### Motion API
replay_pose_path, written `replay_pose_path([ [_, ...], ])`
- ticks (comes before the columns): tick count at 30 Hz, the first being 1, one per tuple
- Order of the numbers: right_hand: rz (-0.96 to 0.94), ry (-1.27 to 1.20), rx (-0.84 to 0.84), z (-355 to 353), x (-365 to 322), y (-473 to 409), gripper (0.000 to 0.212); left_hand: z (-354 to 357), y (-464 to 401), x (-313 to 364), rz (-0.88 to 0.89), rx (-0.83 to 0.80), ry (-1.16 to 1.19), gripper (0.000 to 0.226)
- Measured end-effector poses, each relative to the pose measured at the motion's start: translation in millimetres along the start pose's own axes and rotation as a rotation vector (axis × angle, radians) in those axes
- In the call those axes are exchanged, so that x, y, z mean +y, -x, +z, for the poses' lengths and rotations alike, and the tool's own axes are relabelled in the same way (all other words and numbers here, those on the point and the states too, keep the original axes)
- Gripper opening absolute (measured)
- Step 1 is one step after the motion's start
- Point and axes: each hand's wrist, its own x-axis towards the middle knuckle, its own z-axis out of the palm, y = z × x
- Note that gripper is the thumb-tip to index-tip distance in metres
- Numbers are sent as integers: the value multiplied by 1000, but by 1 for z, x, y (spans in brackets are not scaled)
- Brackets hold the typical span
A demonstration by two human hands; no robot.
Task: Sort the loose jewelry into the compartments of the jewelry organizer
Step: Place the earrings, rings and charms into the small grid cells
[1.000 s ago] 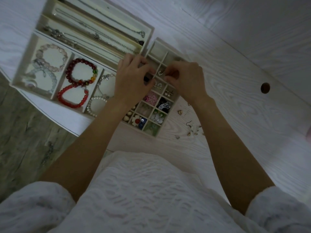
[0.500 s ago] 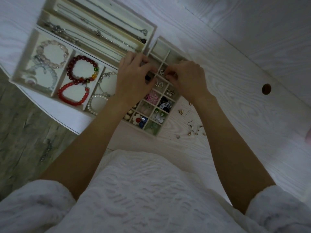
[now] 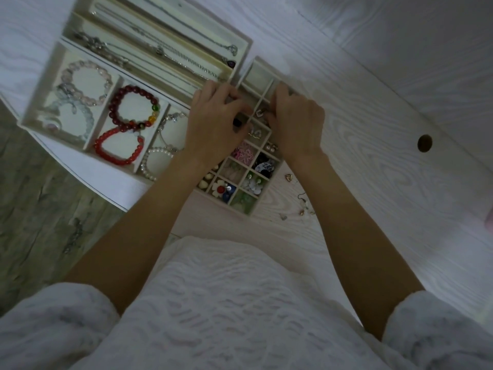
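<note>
Item: small silver earring point(image 3: 259, 113) in upper cell of organizer grid point(image 3: 266, 182), w/ left hand point(image 3: 213, 126) & right hand point(image 3: 296, 124) fingers curled over it, grip state can't tell; seat gently, then fetch loose pcs point(image 3: 301, 204) off worktop point(image 3: 373, 182).

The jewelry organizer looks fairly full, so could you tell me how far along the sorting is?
Mostly done: red bead bracelets and silver chain necklaces fill their trays. In hand: both hands, left and right, work at the small-compartment earring grid. Left: a few small loose earrings on the white table.
</note>
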Motion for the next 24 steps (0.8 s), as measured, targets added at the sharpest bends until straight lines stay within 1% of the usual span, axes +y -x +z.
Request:
replay_pose_path([
  [2,-1,-53,-18,-2,3,3,24,-1,0,0,10,14,-11,25],
  [4,-17,-169,-5,-2,7,4,13,0,0,0,21,25,-22,28],
  [5,-19,-230,19,-4,8,6,9,1,-1,0,25,25,-23,29],
  [7,-25,-321,146,-9,10,12,4,2,-1,0,43,26,-20,30],
  [9,-31,-359,237,-7,14,20,6,2,-2,0,79,31,-23,26],
  [12,-62,-344,196,1,17,32,15,3,-2,1,128,34,-77,18],
  [17,-63,-341,141,8,15,39,24,4,-4,8,145,12,-126,27],
  [24,-45,-334,97,9,13,39,28,0,-9,14,175,-35,-208,30],
])
